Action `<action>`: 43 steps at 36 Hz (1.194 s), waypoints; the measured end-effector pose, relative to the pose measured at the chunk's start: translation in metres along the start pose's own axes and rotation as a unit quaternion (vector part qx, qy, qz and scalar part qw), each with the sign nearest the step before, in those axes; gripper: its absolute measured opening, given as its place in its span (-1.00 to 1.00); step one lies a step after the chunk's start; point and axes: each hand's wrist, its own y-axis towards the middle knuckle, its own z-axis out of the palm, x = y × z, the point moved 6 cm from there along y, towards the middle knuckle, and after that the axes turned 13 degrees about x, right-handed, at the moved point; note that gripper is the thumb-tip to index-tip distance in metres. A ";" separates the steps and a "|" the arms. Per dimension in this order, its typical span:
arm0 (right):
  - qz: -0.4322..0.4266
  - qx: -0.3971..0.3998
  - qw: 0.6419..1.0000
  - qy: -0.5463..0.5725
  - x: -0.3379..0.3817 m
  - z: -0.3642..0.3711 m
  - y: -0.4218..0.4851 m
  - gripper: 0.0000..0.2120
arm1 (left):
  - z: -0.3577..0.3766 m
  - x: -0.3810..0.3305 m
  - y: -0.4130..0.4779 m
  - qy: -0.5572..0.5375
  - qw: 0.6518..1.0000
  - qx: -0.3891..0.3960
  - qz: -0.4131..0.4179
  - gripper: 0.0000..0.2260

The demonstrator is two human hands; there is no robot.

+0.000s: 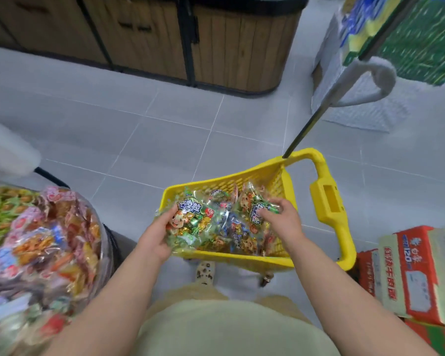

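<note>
Low in the middle of the frame, the left hand point(156, 236) grips a candy bag point(190, 222) by its edge over the yellow basket point(242, 259). The right hand point(284, 220) curls its fingers round a second bag point(257, 210) lying inside. Both bags look light, crinkly and slippery, with loose sweets shifting inside. I'd pinch a corner or seam.

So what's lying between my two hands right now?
Bags of sweets in the yellow basket fill the stretch between your left hand and right hand, seen in the head view.
</note>
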 end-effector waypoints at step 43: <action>0.231 0.547 0.804 0.032 -0.081 0.535 -0.329 -0.31 | -0.427 0.141 -0.491 -0.152 0.852 -0.437 0.243 0.01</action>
